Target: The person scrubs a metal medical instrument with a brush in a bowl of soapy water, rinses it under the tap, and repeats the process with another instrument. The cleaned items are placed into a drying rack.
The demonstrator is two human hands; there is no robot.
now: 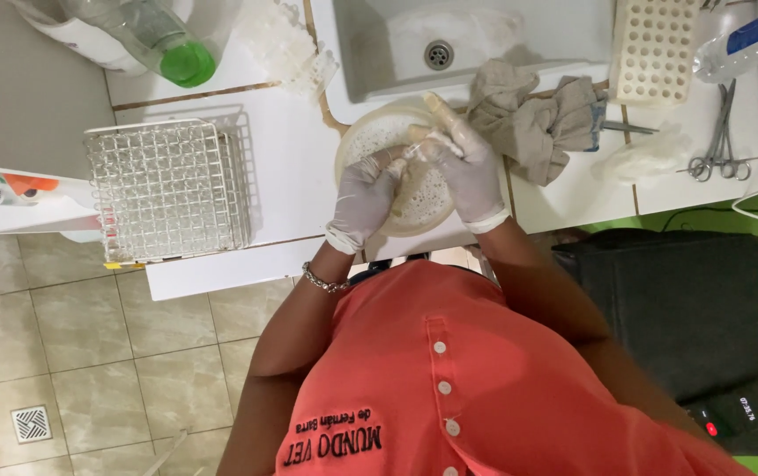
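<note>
Both my hands wear white gloves and work over a round cream perforated tray (370, 132) on the white counter. My left hand (363, 196) is curled around a small pale tube that is mostly hidden in its fingers. My right hand (465, 167) pinches the top end of that same small tube (416, 141), its fingers closed on it. The two hands touch each other above the tray. A metal bracelet (322, 282) sits on my left wrist.
A wire test-tube rack (166, 189) stands left of the tray. Behind are a sink (476, 40), a crumpled grey cloth (529, 115), a cream hole rack (652, 48), metal scissors and forceps (718, 145), and a green-capped bottle (163, 40). A black case (679, 308) lies at right.
</note>
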